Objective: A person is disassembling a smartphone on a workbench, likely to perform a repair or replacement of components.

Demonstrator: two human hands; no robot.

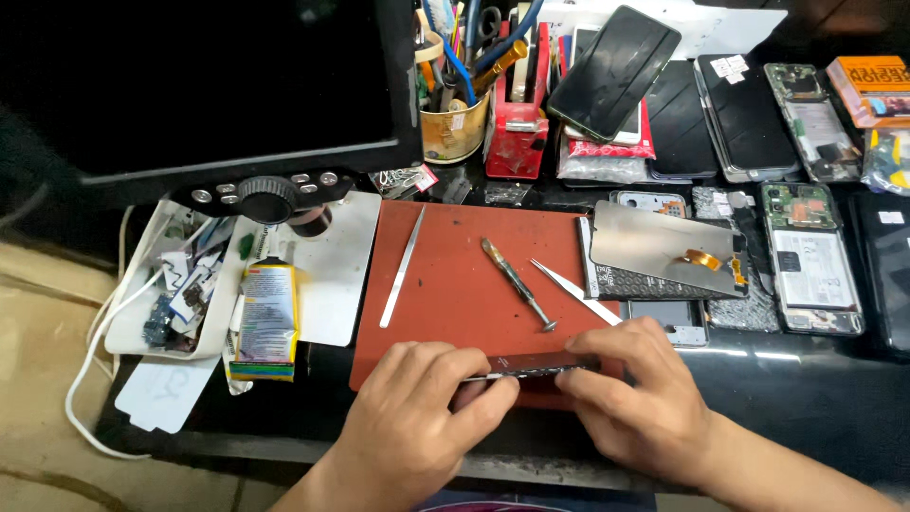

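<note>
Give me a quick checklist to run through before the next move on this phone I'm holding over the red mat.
1. Grip on the phone: left hand and right hand both pinch it edge-on. Ok.
2. Support underneath: it sits over the near edge of the red mat. Ok.
3. Tools in reach: screwdriver, long tweezers and pointed tweezers lie on the mat, apart from the hands. Ok.
4. Loose screen panel: rests partly over the mat's right edge, orange flex exposed. Not ok.
5. Glue tube: capped or not, cannot tell.
6. Phone's opened side or seam: cannot tell from this angle.
</note>
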